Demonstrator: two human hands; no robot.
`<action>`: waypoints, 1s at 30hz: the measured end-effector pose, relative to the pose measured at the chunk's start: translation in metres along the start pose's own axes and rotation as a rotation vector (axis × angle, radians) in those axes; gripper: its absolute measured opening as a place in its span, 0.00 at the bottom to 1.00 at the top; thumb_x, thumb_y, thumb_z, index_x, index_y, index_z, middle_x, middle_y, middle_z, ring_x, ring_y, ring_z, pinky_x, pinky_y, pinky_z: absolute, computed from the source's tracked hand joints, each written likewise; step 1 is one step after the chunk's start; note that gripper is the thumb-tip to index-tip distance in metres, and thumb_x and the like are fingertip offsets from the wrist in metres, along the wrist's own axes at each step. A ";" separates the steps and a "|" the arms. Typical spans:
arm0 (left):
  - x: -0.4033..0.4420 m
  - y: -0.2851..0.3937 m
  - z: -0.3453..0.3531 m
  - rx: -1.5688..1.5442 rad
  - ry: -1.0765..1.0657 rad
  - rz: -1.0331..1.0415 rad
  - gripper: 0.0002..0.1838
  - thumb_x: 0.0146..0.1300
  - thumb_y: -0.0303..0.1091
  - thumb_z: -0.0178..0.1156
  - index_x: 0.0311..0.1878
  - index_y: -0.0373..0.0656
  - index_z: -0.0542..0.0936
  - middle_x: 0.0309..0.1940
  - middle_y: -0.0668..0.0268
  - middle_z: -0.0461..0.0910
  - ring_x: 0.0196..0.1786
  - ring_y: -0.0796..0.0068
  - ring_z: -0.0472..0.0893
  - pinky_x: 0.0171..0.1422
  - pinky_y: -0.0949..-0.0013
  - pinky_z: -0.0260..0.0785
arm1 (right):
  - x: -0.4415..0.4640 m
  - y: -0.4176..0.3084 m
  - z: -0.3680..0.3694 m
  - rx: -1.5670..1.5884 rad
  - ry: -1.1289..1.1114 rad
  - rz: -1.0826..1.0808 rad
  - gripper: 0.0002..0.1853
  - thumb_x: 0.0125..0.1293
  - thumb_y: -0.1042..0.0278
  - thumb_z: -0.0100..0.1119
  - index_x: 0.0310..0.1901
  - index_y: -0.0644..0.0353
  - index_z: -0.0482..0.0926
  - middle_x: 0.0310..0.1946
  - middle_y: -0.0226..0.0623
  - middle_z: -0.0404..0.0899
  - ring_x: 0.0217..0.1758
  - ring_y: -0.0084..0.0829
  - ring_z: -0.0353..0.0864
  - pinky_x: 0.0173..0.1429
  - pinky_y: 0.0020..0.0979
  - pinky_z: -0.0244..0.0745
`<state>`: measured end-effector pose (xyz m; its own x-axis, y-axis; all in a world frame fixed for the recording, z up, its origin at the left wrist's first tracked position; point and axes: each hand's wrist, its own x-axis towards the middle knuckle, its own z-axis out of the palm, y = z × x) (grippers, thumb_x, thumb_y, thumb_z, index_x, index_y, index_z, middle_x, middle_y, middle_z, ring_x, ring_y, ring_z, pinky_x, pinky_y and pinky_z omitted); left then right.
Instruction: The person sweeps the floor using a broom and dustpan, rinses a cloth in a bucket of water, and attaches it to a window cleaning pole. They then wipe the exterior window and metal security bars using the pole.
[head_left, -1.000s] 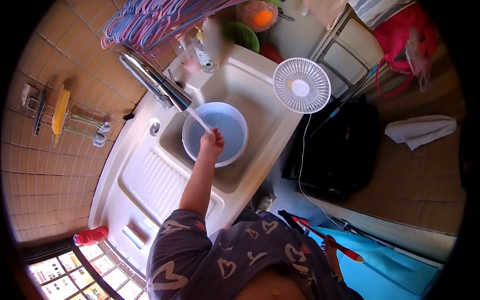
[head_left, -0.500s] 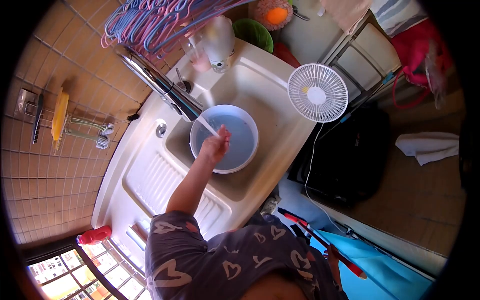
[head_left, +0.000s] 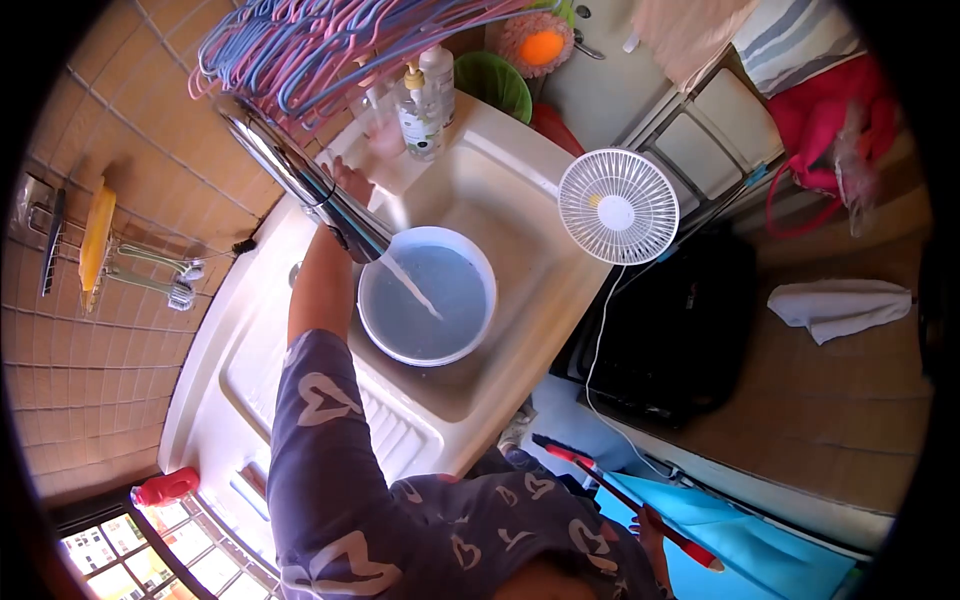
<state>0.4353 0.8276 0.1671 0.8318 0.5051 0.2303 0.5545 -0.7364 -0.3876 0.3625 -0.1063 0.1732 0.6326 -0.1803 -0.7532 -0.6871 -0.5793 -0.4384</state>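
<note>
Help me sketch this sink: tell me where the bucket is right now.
In the head view, the bucket stands in the sink, just left of the picture's middle, below the tap, whose water runs into it.

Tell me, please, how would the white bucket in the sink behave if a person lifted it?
The white bucket would probably feel heavy, since it holds water and the faucet is pouring more in. Its open top suggests the water could slosh out if tilted. Its smooth-looking surface may be slippery if splashed.
</note>
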 end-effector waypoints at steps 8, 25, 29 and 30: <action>-0.041 0.014 -0.059 -0.456 -0.034 -0.279 0.12 0.63 0.41 0.59 0.43 0.44 0.80 0.37 0.56 0.81 0.47 0.56 0.78 0.55 0.47 0.68 | 0.020 0.012 -0.011 -0.014 -0.014 -0.067 0.24 0.71 0.55 0.58 0.64 0.53 0.69 0.32 0.32 0.79 0.25 0.24 0.78 0.23 0.25 0.71; -0.490 -0.038 -0.096 -0.690 -0.345 -1.062 0.15 0.57 0.35 0.66 0.48 0.45 0.80 0.44 0.60 0.81 0.49 0.56 0.80 0.53 0.57 0.76 | 0.093 -0.107 0.040 -0.417 -0.309 -0.262 0.21 0.71 0.54 0.58 0.59 0.56 0.71 0.33 0.34 0.79 0.27 0.26 0.78 0.29 0.27 0.74; -0.509 -0.034 -0.109 -0.689 -0.359 -1.054 0.20 0.57 0.37 0.65 0.53 0.44 0.79 0.52 0.57 0.78 0.55 0.55 0.78 0.60 0.58 0.72 | 0.093 -0.121 0.053 -0.478 -0.368 -0.311 0.21 0.71 0.54 0.58 0.58 0.57 0.72 0.33 0.34 0.78 0.28 0.26 0.79 0.31 0.27 0.75; -0.515 -0.032 -0.115 -0.718 -0.316 -1.052 0.21 0.57 0.38 0.64 0.55 0.44 0.79 0.55 0.56 0.77 0.57 0.54 0.77 0.62 0.58 0.71 | 0.094 -0.123 0.056 -0.493 -0.381 -0.323 0.20 0.71 0.54 0.58 0.57 0.57 0.72 0.33 0.34 0.78 0.28 0.26 0.79 0.31 0.28 0.75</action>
<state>-0.0074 0.5393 0.1630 0.0075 0.9919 -0.1265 0.9019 0.0479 0.4292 0.4860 -0.0072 0.1289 0.5465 0.3008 -0.7816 -0.1865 -0.8661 -0.4638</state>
